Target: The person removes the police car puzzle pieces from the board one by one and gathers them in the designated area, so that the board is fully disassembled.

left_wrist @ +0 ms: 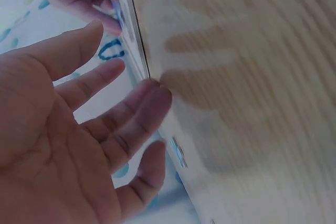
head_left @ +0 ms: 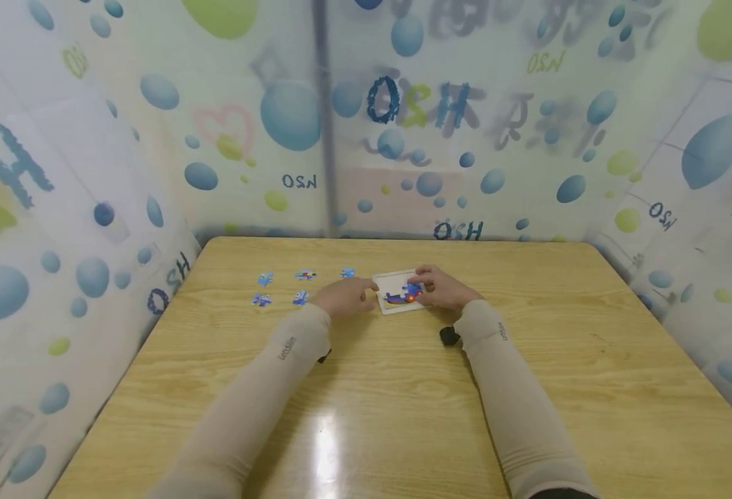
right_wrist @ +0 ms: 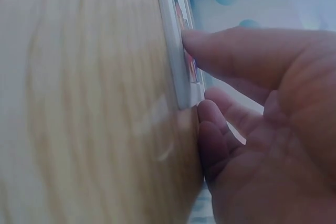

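Note:
A white-bordered puzzle tray (head_left: 395, 282) lies on the table, holding several joined pieces of a blue and red picture (head_left: 400, 298). My right hand (head_left: 443, 287) is over the tray's right side, thumb and index finger pinching a blue puzzle piece (head_left: 411, 287) at the picture's upper right. In the right wrist view, the thumb (right_wrist: 210, 45) presses on the picture, and the other fingers (right_wrist: 212, 137) curl down beside the tray's corner. My left hand (head_left: 344, 298) hovers at the tray's left edge, fingers loosely bent, fingertips (left_wrist: 157, 98) right at the rim, palm holding nothing.
Loose blue puzzle pieces lie in two rows left of the tray, among them one at far left (head_left: 262, 300), one by the left hand (head_left: 301, 297) and one behind it (head_left: 348, 272). The wooden table (head_left: 391, 402) meets patterned curtains (head_left: 503, 138) at back and sides.

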`<action>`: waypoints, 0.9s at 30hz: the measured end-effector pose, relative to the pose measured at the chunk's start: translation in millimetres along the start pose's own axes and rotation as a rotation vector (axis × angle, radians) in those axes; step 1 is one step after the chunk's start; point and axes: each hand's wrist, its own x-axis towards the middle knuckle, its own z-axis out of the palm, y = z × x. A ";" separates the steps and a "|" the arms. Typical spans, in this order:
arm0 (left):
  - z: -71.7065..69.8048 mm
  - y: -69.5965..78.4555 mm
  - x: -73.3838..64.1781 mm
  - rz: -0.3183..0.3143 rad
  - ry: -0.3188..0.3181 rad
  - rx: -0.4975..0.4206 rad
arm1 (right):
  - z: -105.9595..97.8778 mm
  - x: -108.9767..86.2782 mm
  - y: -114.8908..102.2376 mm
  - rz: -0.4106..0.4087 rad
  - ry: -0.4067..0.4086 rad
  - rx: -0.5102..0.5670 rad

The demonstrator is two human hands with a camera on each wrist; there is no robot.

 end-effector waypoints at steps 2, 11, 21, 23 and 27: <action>3.7 5.0 3.1 -0.014 -0.004 0.053 | 0.2 0.4 0.2 -0.007 -0.001 -0.007; 4.6 11.4 -4.0 -0.096 -0.043 0.143 | -0.3 3.9 1.1 -0.009 -0.001 -0.060; -1.3 19.7 -1.8 -0.118 0.013 0.096 | 1.7 0.2 -0.5 -0.031 0.010 -0.184; -2.9 24.4 3.6 -0.118 0.055 0.104 | 1.3 0.0 -0.4 -0.035 0.013 -0.191; -3.0 31.8 22.7 -0.139 0.097 0.094 | -0.1 0.4 -0.8 -0.031 0.012 -0.171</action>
